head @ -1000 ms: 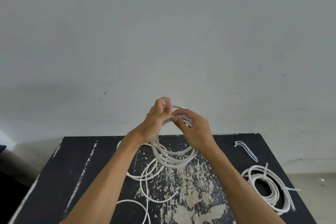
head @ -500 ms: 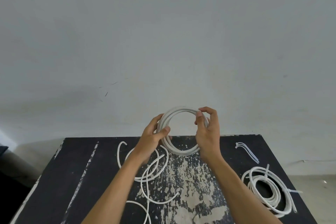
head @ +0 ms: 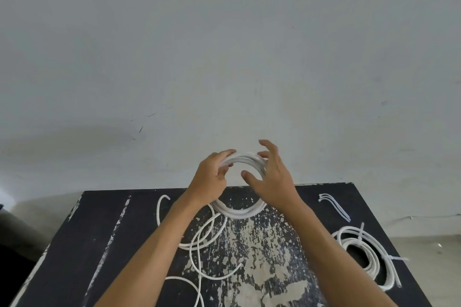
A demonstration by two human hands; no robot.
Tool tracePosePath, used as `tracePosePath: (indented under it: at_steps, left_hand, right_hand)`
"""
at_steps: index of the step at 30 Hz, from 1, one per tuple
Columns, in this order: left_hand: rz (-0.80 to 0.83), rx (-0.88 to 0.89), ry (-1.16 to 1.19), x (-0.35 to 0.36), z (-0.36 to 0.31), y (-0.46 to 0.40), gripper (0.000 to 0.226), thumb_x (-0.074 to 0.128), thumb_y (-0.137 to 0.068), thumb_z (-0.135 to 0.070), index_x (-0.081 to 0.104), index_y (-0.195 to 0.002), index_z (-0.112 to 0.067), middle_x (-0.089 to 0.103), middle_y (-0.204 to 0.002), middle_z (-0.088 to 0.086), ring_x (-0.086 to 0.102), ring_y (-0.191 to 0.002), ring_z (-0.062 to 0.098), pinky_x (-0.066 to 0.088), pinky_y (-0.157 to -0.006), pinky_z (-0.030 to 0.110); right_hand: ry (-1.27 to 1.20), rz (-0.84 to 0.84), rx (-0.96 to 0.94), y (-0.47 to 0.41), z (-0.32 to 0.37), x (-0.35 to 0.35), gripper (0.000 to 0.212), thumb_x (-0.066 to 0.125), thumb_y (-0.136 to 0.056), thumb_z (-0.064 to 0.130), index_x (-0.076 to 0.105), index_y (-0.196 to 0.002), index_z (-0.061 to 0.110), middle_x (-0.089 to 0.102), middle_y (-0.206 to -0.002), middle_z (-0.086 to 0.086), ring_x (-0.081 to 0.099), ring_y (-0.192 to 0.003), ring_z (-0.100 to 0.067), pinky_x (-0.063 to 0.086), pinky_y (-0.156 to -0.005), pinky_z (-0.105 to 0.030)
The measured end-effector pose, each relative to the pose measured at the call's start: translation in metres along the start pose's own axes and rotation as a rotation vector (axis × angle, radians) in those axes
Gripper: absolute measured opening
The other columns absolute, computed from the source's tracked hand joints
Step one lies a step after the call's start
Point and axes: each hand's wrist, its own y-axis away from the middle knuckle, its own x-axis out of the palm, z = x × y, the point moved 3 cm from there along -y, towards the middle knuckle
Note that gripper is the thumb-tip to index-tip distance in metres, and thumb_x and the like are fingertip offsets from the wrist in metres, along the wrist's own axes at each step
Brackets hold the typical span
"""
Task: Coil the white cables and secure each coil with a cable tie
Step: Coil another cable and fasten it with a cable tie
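Head view: white cable coil point(head: 243, 212) held upright above far edge of black tabletop point(head: 104, 232). Left hand point(head: 210, 179) grips coil's left side, fingers curled round strands. Right hand point(head: 270, 178) at coil's right side, fingers spread and relaxed; contact with coil unclear. Loose cable point(head: 199, 254) trails from coil onto tabletop. Tied coil point(head: 366, 257) lies at right; spare cable ties point(head: 334, 207) beyond it.

bare table point(head: 104, 244) left of loose cable loops point(head: 199, 244), open gap between them and tied coil point(head: 369, 257), cable ties point(head: 334, 207) far right
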Motion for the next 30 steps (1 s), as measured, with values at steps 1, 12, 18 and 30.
tracePosePath:
  at_steps: [1,12,18,30]
  left_hand:
    - [0.051,0.038,-0.022,0.002,-0.002,-0.002,0.053,0.052,-0.098,0.009,0.055,-0.143,-0.017,0.063,-0.124,0.007,0.059,-0.111,0.009,0.04,-0.091,0.001]
    - [0.074,0.061,-0.076,0.004,0.002,0.006,0.039,0.058,-0.102,-0.011,0.055,-0.14,-0.021,0.067,-0.11,-0.002,0.064,-0.086,0.005,0.051,-0.078,0.028]
    - [-0.037,0.07,0.016,0.009,0.001,0.008,0.029,0.06,-0.102,-0.013,0.062,-0.13,-0.01,0.064,-0.093,-0.012,0.061,-0.073,-0.008,0.045,-0.068,0.01]
    - [0.046,-0.204,0.553,0.044,0.0,-0.008,0.022,0.065,-0.099,-0.023,0.073,-0.119,-0.029,0.048,-0.059,-0.009,0.032,-0.046,0.009,0.032,-0.042,0.02]
  right_hand:
    - [0.096,0.016,-0.052,-0.003,0.003,0.0,0.067,0.07,-0.092,0.04,0.03,-0.145,0.033,0.058,-0.122,0.002,0.06,-0.101,-0.017,0.049,-0.088,-0.037]
    - [0.146,-0.005,-0.11,0.0,0.001,0.004,0.021,0.055,-0.105,0.02,0.059,-0.12,0.006,0.056,-0.092,-0.002,0.051,-0.072,-0.022,0.041,-0.065,-0.034]
    - [0.078,-0.056,-0.094,0.0,-0.004,0.006,0.022,0.057,-0.104,0.022,0.06,-0.122,0.011,0.056,-0.091,0.001,0.051,-0.069,-0.014,0.04,-0.062,-0.029]
    - [-0.109,-0.162,0.022,0.007,-0.03,-0.017,0.015,0.067,-0.099,0.025,0.069,-0.114,0.025,0.064,-0.082,0.001,0.055,-0.063,-0.01,0.04,-0.056,-0.016]
